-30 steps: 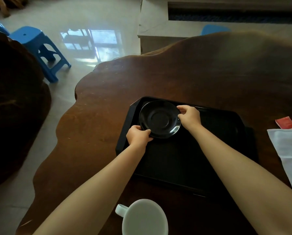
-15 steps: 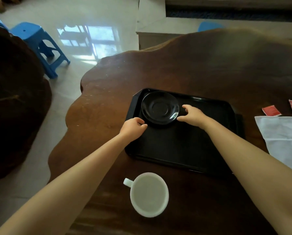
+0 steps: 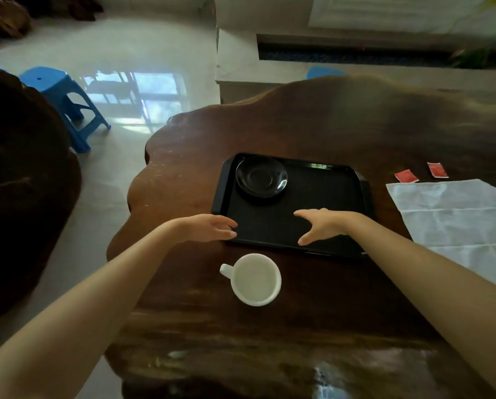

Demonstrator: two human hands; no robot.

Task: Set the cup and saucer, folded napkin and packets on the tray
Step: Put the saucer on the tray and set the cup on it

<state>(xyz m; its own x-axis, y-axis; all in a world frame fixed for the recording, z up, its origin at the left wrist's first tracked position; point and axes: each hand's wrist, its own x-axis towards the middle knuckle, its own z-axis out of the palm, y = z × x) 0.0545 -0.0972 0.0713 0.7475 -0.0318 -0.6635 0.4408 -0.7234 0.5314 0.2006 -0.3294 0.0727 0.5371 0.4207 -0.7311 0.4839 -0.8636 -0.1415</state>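
Black saucer (image 3: 261, 176) on tray (image 3: 321, 180) beyond both empty hands, left hand (image 3: 209, 227), right hand (image 3: 323, 224), fingers loosely spread

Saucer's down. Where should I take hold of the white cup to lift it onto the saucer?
Probably by the handle, which sticks out on the white cup's left, toward the left hand. Come from that side with the left hand, which is open and nearest. The cup stands upright on the table, mouth up, so a rim pinch from above would also work. The saucer sits in the tray's far left corner.
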